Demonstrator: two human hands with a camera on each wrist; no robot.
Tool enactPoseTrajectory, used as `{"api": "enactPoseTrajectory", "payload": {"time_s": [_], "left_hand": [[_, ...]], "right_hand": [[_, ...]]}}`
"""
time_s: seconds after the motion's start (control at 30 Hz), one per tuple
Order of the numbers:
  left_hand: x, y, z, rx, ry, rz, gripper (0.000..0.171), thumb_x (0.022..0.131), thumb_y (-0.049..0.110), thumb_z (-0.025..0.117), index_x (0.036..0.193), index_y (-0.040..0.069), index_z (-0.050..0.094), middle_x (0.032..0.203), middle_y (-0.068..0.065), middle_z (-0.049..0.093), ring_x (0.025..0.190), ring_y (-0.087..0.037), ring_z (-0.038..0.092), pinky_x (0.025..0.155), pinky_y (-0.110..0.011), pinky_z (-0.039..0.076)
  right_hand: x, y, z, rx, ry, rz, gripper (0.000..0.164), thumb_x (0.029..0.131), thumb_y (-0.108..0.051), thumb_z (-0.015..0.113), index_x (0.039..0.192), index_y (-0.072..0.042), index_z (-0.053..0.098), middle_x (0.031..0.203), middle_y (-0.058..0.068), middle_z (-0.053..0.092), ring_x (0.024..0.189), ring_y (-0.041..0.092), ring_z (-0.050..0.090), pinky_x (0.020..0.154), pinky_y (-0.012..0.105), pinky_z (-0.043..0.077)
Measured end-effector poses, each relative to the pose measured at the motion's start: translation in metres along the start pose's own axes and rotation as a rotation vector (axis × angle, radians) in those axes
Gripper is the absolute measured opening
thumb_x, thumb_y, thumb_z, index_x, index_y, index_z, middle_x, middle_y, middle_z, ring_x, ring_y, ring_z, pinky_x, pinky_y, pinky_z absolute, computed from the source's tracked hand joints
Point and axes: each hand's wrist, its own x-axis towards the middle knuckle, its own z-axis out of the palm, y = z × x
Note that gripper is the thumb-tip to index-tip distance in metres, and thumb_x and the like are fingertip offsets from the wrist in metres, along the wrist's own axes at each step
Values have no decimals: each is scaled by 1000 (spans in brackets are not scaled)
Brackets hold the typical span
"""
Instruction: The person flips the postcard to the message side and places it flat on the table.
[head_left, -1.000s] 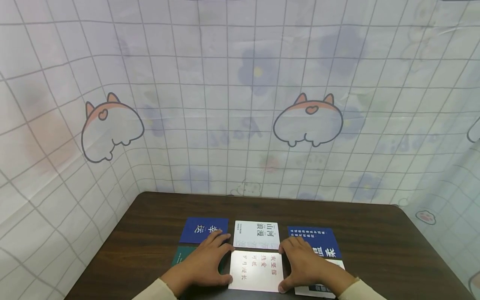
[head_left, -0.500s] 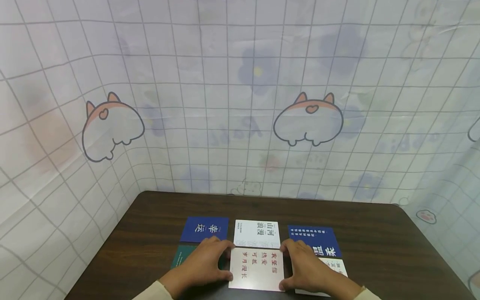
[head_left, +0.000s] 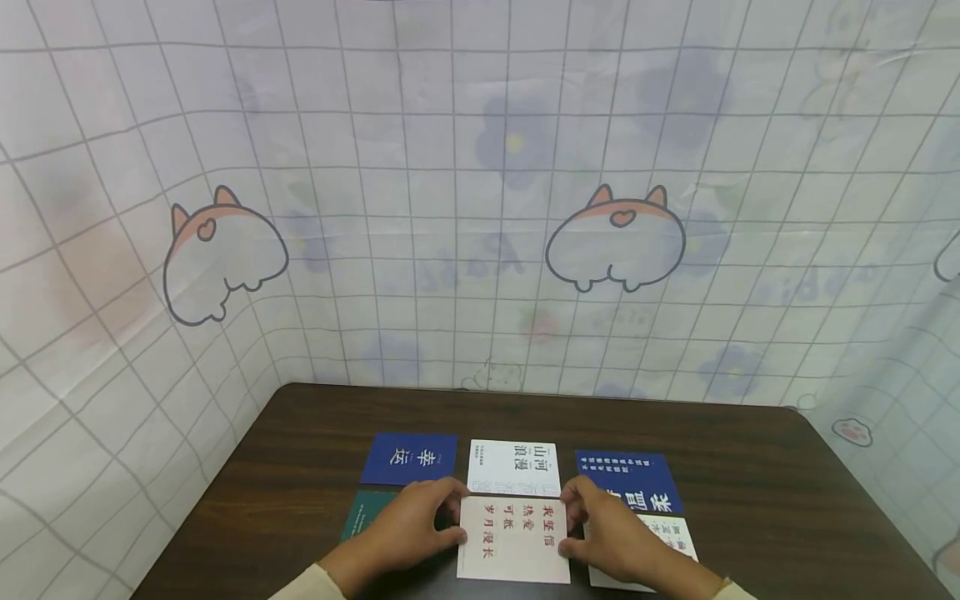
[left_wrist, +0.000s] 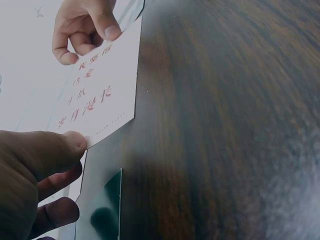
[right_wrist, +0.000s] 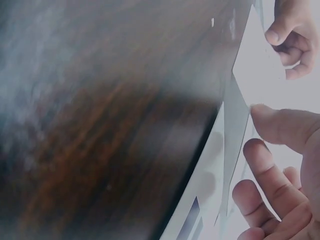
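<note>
A white card [head_left: 513, 540] with red Chinese characters is at the near middle of the table. My left hand [head_left: 416, 525] holds its left edge, thumb and fingers curled in. At the opposite edge my right hand [head_left: 609, 527] grips the card the same way. In the left wrist view, the left thumb [left_wrist: 75, 142] touches a card corner. The right thumb [right_wrist: 262, 120] meets the other edge in the right wrist view. Beyond this card lies another white card [head_left: 513, 467]. A green card [head_left: 366, 510] is partly hidden under my left hand.
A blue card [head_left: 408, 458] lies at the back left of the dark wooden table [head_left: 247, 500]. Back right is another blue card [head_left: 628, 479], with a white card [head_left: 671, 533] partly behind my right hand. A grid-patterned curtain [head_left: 480, 208] surrounds the table.
The fingers of both hands have drawn in from a wider spread, and both thumbs have moved up along the card's side edges. The white card has barely shifted.
</note>
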Motion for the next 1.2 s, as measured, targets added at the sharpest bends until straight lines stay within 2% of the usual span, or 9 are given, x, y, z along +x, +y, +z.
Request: {"api": "enactPoseTrajectory", "payload": {"time_s": [0.3,0.47,0.73,0.97,1.1,1.2], "left_hand": [[2,2,1,-69,2,-32,38,91,19,79,125,14,63,85,20,60,76,-1,57,76,-30,49],[2,3,1,-114,11,-39,37,91,16,79,123,15,62,85,19,62,75,-2,58,74,-28,48],[1,4,-1,-159,26,-11,37,92,13,77,125,13,60,84,18,64,72,-2,58,70,-27,47],[-1,4,-4,-180,46,5,41,93,13,76,129,10,56,86,17,64,70,-3,57,68,-27,47],[-2,5,-6,-212,46,2,42,94,13,75,130,7,54,87,15,65,74,-4,59,69,-28,48],[-2,7,-6,-206,56,-4,36,94,14,74,124,9,57,87,15,65,77,-4,60,72,-28,48]], "right_hand": [[-1,-2,-3,91,-3,53,48,81,-9,84,115,-8,51,80,-13,62,70,6,56,64,28,45],[-1,-4,-4,99,-2,51,47,82,-8,82,116,-7,49,79,-13,62,68,6,56,62,28,45],[-1,-6,-5,150,6,80,47,85,-8,81,118,-5,48,81,-9,64,69,10,58,61,29,46],[0,-10,-9,151,10,103,46,86,-8,81,120,-5,51,81,-7,66,72,13,60,62,29,47],[1,-10,-10,138,13,113,39,87,-10,81,117,-7,56,81,-8,66,72,13,59,60,29,46],[0,-8,-10,107,16,86,25,88,-13,80,107,-11,63,82,-11,66,73,10,56,59,28,43]]}}
